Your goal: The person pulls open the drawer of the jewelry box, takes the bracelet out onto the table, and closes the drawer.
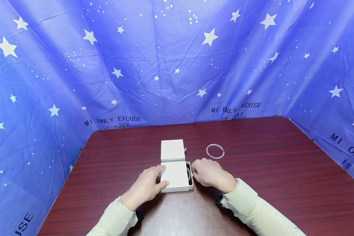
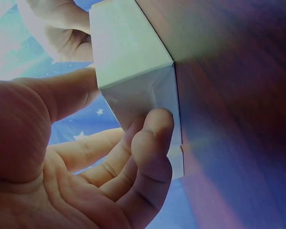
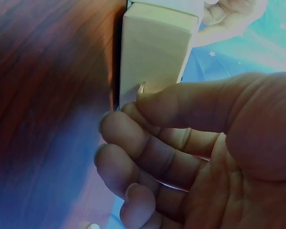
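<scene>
A white box [image 1: 174, 177] lies near the table's middle with its inner drawer [image 1: 191, 187] slid partly out to the right. Inside that gap, part of a pale ring-shaped bangle [image 1: 189, 174] shows against a dark lining. My left hand [image 1: 146, 185] holds the white sleeve from its left end, thumb on the top edge and fingers against the end wall [image 2: 133, 95]. At the drawer's tan front [image 3: 155, 52], my right hand [image 1: 210, 172] pinches a small ribbon pull tab [image 3: 142, 88] between thumb and index finger; most of the tab is hidden.
A second white box [image 1: 172, 149], with a pinkish tab [image 1: 185, 149] at its right side, sits directly behind the first. A pale lilac bangle [image 1: 215, 151] lies on the dark red table [image 1: 121, 147] beyond my right hand. A blue star-patterned curtain [image 1: 165, 49] surrounds the table.
</scene>
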Demonstrator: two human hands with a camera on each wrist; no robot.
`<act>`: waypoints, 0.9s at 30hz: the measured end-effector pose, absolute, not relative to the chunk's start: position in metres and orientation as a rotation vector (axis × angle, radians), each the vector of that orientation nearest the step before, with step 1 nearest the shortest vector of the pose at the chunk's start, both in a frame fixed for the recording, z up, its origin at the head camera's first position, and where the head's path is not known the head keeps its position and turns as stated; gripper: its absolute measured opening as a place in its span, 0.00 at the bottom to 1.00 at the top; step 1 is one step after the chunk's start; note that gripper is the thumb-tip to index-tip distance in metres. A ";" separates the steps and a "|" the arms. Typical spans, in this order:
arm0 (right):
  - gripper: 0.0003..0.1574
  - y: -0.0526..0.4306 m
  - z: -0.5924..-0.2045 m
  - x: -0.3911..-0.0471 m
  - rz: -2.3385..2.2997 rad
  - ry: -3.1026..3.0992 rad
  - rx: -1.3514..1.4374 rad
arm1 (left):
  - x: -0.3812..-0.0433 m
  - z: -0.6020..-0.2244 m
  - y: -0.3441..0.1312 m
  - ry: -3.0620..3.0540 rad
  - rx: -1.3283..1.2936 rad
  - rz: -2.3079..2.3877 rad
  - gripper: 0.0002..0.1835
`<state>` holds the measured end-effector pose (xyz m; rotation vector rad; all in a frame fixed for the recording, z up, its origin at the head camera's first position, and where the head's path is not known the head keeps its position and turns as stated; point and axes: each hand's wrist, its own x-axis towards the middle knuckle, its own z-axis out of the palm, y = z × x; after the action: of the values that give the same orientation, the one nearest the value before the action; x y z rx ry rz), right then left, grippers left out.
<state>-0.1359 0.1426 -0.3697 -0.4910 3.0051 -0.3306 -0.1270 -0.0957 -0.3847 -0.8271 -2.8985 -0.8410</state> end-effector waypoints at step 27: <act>0.20 0.147 -0.369 -0.136 -0.288 3.011 -0.509 | -0.127 -0.383 -0.095 -2.887 -0.850 -0.838 0.14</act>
<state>-0.1363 0.1468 -0.3689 -0.5087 3.0113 -0.2881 -0.1271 -0.0951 -0.3834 -0.8497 -2.8870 -0.8383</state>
